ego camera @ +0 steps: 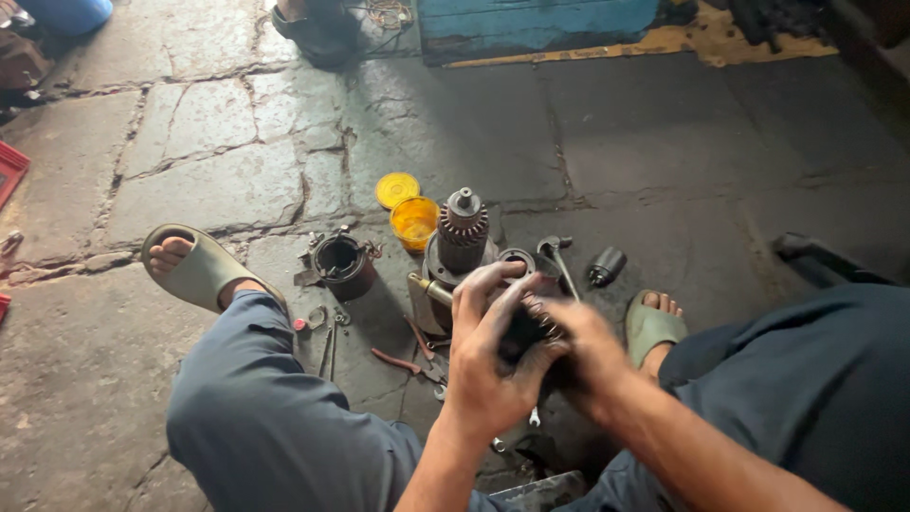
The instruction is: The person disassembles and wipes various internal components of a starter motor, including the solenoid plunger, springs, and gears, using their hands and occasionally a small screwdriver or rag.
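Stone floor [237, 180]; dark part [524, 334] between both hands' fingers [493, 299].

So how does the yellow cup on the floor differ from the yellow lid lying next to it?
The yellow cup stands upright and open, showing a hollow inside; the yellow lid lies flat like a disc. The cup is taller and looks translucent orange-yellow, while the lid is a thin, more solid yellow. The cup sits right beside the geared motor part; the lid lies farther from the person. Both are round, yellow, and rest untouched on the stone floor.
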